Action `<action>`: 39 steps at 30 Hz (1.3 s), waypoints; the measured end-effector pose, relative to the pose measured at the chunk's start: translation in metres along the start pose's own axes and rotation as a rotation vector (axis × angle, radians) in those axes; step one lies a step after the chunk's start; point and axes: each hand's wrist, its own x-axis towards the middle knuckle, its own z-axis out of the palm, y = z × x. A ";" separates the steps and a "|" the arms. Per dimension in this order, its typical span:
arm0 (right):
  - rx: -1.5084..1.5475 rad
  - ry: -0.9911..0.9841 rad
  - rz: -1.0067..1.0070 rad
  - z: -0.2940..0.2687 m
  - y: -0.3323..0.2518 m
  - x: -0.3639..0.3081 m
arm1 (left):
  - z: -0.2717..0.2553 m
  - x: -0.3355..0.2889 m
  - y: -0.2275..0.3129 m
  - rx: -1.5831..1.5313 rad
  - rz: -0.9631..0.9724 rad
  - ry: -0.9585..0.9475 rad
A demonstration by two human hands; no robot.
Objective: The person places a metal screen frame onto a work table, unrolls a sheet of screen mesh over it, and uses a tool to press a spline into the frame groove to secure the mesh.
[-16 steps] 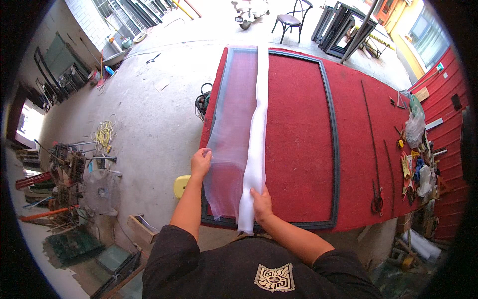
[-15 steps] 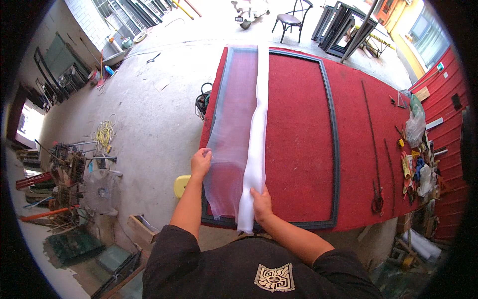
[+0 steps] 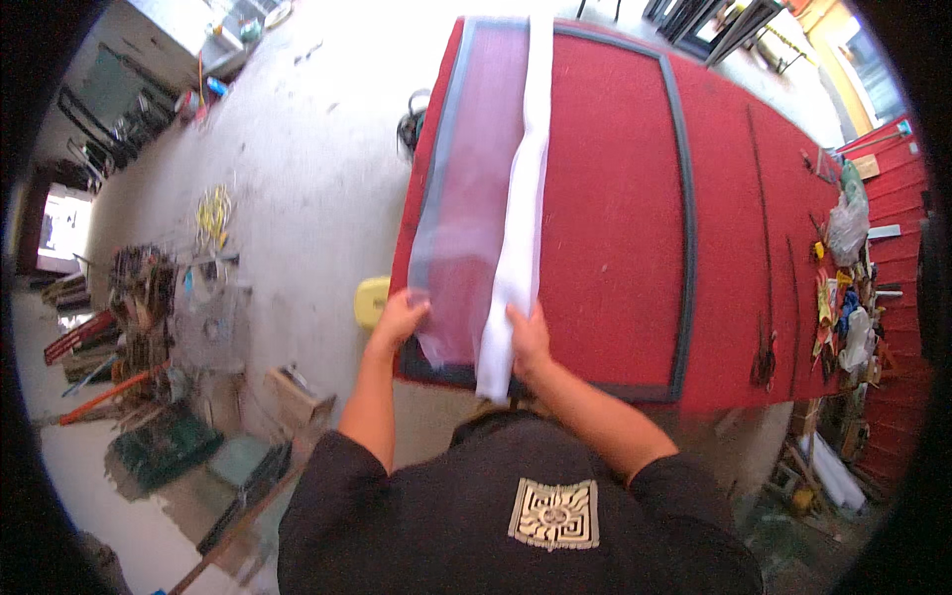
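Black cloth of the shirt [image 3: 426,516] is nearest, with a pale square emblem [image 3: 554,514] on the chest. Beyond it, two bare forearms reach over the near end of a table [image 3: 729,248], which is covered with red fabric.

The right hand [image 3: 529,335] is at the near part of a long white roll [image 3: 521,228]. Its thumb lies upon the roll and its fingers are along the right side; whether they pinch it, I cannot tell. The left hand [image 3: 402,315], a little blurred, pinches the left edge of a thin see-through mesh [image 3: 471,178] between thumb and fingers.

This mesh extends from the roll to the left, and covers the left part of a dark rectangular frame [image 3: 686,198], which lies flat on the table. The roll runs lengthwise across the frame, to its far end. Just beside the table, on the left, is a yellow stool [image 3: 373,300]. Farther to the left, a yellow cable [image 3: 213,216] lies coiled on the grey floor [image 3: 317,198]. Past the far end of the table, dark frames [image 3: 709,30] are standing.
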 end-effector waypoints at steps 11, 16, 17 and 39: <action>0.055 -0.045 0.152 -0.009 -0.015 -0.016 | -0.025 -0.076 0.019 -0.071 -0.187 0.099; 0.035 -0.122 0.188 -0.021 0.003 0.001 | -0.023 -0.086 -0.004 0.131 -0.154 0.142; 0.029 -0.133 0.187 -0.022 0.005 0.003 | -0.022 -0.086 -0.008 0.176 -0.155 0.151; -1.225 0.269 -0.481 -0.021 -0.012 -0.012 | 0.004 -0.090 -0.035 0.352 0.001 0.396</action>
